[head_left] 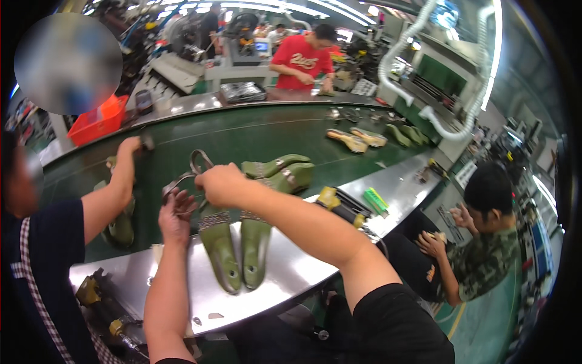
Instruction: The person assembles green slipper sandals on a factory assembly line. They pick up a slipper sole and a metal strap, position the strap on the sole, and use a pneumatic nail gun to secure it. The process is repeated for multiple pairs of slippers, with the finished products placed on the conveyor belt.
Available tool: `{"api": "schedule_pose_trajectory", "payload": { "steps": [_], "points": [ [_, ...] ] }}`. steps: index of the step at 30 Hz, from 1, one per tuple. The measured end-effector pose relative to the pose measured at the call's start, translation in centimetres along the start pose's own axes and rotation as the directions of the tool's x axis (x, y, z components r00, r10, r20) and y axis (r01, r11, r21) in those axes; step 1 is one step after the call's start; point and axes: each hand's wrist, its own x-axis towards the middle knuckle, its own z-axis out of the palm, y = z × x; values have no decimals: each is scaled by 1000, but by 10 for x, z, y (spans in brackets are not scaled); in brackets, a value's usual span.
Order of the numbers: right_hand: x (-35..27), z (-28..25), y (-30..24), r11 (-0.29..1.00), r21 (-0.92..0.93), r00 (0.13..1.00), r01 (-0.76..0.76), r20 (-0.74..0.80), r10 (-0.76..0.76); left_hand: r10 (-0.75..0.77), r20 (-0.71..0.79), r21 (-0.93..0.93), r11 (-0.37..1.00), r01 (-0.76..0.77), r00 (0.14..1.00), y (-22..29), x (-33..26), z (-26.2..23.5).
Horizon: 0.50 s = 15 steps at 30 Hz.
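Observation:
Over the near side of the green belt, my right hand (pixel 221 183) is closed on a looped silvery-grey strap (pixel 199 159). My left hand (pixel 174 217) pinches the strap's lower end with thumb and forefinger, its other fingers loosely curled. Just below, a pair of green shoe lasts (pixel 221 258) rests on the metal edge, toes toward me, with glittery bands across their far parts. Beyond my right wrist another green pair of lasts (pixel 285 176) lies on the belt with silvery straps around them. My right forearm hides part of both pairs.
A metal ledge (pixel 279 255) borders the green belt (pixel 182 133). Yellow-and-black clamp-like tools (pixel 342 206) and a green box (pixel 376 201) sit right. At left, a co-worker's arm (pixel 112 200) reaches over other lasts. An orange crate (pixel 100 119) stands far left; another person sits right.

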Motion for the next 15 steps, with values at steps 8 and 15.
{"api": "schedule_pose_trajectory", "payload": {
  "steps": [8,15],
  "points": [
    [-224,-6,-16,986,156,832,-62,-537,138,184,-183,154,976,-157,966,36,-23,-31],
    [-451,38,22,888,289,777,-357,-436,454,112,-225,262,964,-50,968,76,-134,-16]
  ]
}}
